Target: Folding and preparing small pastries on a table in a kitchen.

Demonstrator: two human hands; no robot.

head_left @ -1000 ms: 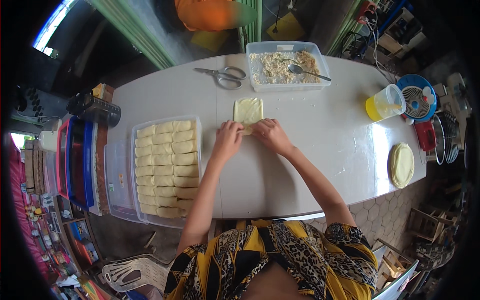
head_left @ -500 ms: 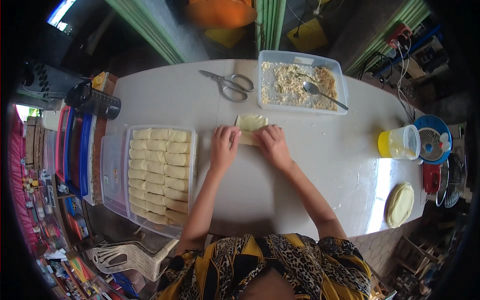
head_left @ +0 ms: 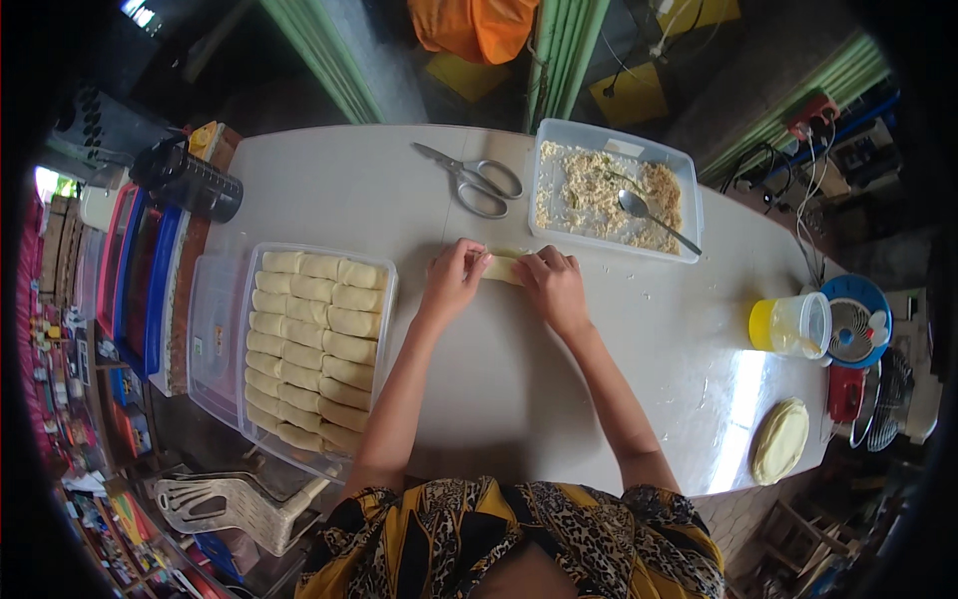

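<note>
Yellow wrapper (head_left: pixel 502 266) mostly hidden btwn both hands (only a strip shows). Filling inside can't be seen.

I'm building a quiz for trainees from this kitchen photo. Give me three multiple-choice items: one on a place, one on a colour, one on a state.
1. Where do the scissors lie?
A. left of the filling tub
B. inside the tray of rolls
C. on the floor

2. What colour is the lid of the cup?
A. red
B. yellow
C. green

3. What are the two hands doing?
A. resting apart on the table
B. holding the spoon
C. both pressing on one pale wrapper

Answers:
1 A: the scissors sit on the table, just left of the tub.
2 B: the lid at the cup's left end is yellow.
3 C: left hand and right hand meet on the wrapper.
</note>
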